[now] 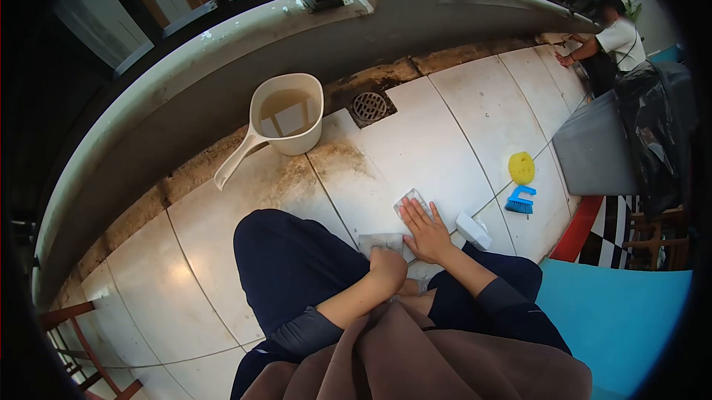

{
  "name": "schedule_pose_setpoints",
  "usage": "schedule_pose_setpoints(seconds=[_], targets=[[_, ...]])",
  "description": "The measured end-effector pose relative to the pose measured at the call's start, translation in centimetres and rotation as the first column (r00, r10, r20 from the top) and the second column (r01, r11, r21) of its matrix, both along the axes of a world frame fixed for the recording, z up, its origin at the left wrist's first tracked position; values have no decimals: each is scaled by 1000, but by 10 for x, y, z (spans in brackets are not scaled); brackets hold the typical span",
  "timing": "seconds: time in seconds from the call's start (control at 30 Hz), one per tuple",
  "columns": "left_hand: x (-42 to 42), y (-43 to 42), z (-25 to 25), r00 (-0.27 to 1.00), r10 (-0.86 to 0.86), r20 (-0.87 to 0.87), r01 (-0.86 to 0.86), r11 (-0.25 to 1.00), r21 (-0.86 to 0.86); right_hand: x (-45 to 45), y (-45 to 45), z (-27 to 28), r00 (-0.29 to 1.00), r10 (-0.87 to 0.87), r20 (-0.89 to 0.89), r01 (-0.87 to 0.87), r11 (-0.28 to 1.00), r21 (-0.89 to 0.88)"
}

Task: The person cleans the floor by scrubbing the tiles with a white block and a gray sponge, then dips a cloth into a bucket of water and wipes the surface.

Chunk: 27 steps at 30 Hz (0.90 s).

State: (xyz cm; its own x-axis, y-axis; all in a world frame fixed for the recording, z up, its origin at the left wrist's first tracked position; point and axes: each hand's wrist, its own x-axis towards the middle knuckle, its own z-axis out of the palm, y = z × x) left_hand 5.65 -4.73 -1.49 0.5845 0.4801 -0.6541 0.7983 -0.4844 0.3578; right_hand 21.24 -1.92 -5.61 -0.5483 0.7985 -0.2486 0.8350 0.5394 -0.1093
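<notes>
My right hand [428, 233] lies flat with its fingers stretched out on a pale, thin pad [409, 201] on the white tiled floor. Close to my knees, my left hand [387, 266] is curled into a fist. A flat grey cloth [380, 240] shows at its far side, seemingly gripped by the fingers, which are partly hidden. A white plastic container [473, 231] lies beside my right wrist. Farther right are a yellow sponge [521, 168] and a blue scrubbing brush [521, 201].
A cream water dipper [256, 129] with cloudy water stands near the wall, brown stains [326, 165] beside it. A drain grate [369, 107] sits in the floor. A person [619, 40] crouches at the far right behind a grey bin [597, 144]. A blue surface [608, 318] is at lower right.
</notes>
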Motion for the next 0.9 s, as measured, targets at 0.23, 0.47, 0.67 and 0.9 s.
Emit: schedule_pose_setpoints(seconds=[0.23,0.47,0.67,0.9], targets=[[-2,5,0,999,-28,-38,28,1000,-1,-70,101,-35,1000,-29,-12,30,993,114],[-9,12,-32,927,367,-75,-335,902,272,-93,146,-34,996,-70,48,68,997,38],[-16,19,-43,845,524,-108,-408,762,503,-29,49,-20,1000,7,16,-8,999,43],[-20,3,2,985,156,73,-168,965,203,19,-35,-3,999,-13,51,14,999,-30]])
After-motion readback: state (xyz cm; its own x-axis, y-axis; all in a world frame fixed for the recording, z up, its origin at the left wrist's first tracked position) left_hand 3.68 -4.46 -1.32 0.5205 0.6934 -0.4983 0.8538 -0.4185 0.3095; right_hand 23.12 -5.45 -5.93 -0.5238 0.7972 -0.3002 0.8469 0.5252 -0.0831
